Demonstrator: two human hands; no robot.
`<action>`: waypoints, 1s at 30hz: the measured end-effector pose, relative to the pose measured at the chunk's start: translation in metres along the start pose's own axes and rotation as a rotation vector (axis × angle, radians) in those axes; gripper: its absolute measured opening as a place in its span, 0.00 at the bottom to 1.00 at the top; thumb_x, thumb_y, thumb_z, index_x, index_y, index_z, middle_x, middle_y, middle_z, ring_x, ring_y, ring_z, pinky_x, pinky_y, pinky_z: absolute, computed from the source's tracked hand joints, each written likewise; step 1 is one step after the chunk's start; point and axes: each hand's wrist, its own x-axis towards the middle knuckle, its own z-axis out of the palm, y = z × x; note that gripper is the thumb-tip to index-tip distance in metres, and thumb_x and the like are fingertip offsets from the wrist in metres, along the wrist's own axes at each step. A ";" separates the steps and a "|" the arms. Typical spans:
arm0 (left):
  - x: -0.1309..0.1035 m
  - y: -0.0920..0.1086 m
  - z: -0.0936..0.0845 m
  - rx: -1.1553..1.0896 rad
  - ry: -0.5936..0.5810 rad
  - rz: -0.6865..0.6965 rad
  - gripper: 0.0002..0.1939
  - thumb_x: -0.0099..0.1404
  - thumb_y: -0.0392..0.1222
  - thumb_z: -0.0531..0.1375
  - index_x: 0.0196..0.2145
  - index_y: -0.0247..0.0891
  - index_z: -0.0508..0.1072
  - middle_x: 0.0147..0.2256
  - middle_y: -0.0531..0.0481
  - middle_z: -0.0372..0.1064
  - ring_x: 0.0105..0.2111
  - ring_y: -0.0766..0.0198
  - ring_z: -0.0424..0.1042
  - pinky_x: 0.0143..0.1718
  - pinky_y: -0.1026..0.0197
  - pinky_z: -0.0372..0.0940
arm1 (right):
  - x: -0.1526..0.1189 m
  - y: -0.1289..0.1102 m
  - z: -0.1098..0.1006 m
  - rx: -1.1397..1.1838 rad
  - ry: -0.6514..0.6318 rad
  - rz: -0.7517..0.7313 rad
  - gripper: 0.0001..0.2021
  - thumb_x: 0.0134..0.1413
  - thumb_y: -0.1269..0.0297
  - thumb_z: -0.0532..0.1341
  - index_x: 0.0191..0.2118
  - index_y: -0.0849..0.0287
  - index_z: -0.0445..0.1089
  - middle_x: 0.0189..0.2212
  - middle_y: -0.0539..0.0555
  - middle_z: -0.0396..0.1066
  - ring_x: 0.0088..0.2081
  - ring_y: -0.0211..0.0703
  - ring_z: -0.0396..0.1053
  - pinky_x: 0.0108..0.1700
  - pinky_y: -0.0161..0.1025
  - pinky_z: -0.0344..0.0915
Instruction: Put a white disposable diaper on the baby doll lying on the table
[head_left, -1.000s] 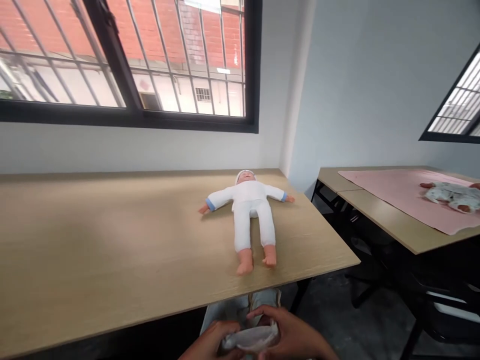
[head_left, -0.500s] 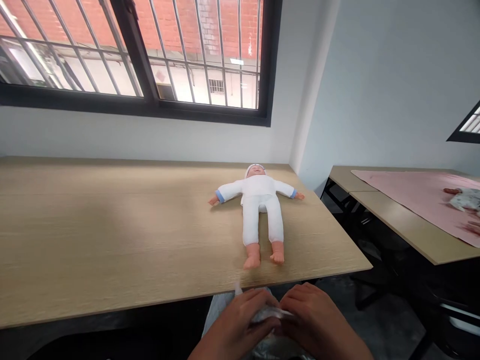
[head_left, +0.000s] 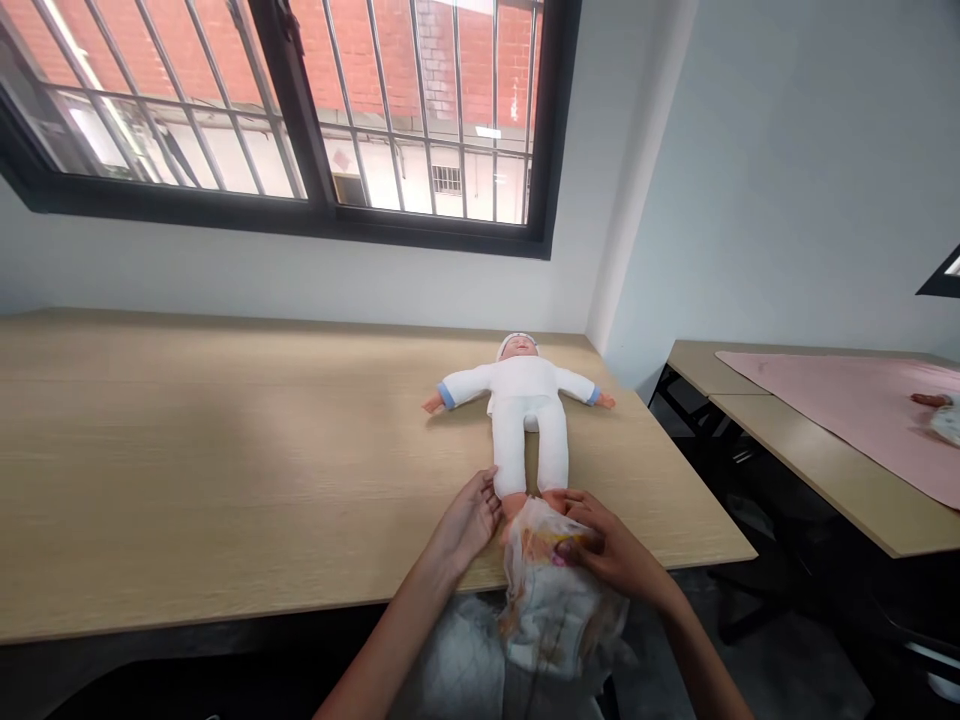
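Observation:
A baby doll [head_left: 525,380] in white clothes with blue cuffs lies on its back on the table, arms spread and feet toward me. My right hand [head_left: 604,550] pinches the edge of a white diaper [head_left: 551,615] with orange and yellow print, which hangs over the table's front edge and covers much of the doll's feet. My left hand [head_left: 469,520] is open, palm turned inward, its fingertips beside or touching the doll's lower leg. Under the diaper, a pale, crinkled plastic-like bag [head_left: 461,660] shows near my lap, partly hidden.
The wood-topped table [head_left: 225,450] stretches away to the left. At the right stands a second table with a pink cloth [head_left: 840,400] and part of another doll [head_left: 941,410]. A barred window [head_left: 427,120] is behind the table, and a dark gap separates both tables.
Both hands were close together below the table edge around something whitish. They have moved up to the doll's feet and apart, the right one bringing the diaper. The doll has not moved.

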 end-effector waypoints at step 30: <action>-0.015 -0.034 0.039 -0.292 -0.358 -0.235 0.20 0.65 0.54 0.52 0.30 0.33 0.71 0.25 0.47 0.71 0.26 0.63 0.72 0.34 0.62 0.68 | 0.005 0.014 -0.040 0.394 0.192 0.352 0.22 0.49 0.47 0.61 0.38 0.64 0.70 0.27 0.51 0.70 0.26 0.37 0.64 0.27 0.32 0.60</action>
